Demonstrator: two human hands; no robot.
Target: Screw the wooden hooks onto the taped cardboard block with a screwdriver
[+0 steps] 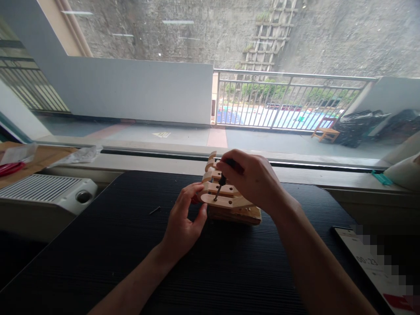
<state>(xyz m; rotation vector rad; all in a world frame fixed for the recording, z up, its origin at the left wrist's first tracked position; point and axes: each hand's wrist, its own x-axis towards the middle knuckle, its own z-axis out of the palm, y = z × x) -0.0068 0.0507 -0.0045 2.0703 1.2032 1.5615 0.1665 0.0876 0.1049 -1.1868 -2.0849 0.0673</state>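
In my right hand (pixel 257 177) is a screwdriver (pixel 219 190) with a dark handle, held tilted, its shaft pointing down. The tip meets a hole or screw head near the left end of the closest wooden slat (pixel 220 201). That slat belongs to a pale wooden assembly of several slats with holes and curved end pieces, resting on a thicker wooden block (pixel 241 215). Thumb and fingers of my left hand (pixel 184 213) grip the rounded left end of the assembly. To the left of that hand, a loose dark screw (pixel 155 210) lies on the table.
The black table (pixel 108 249) stands against a window sill. A phone (pixel 361 258) showing a timer lies at the right edge. On the left are a white slotted appliance (pixel 49 188) and cardboard (pixel 39 159) with plastic bags. A teal item (pixel 381 177) sits on the right sill.
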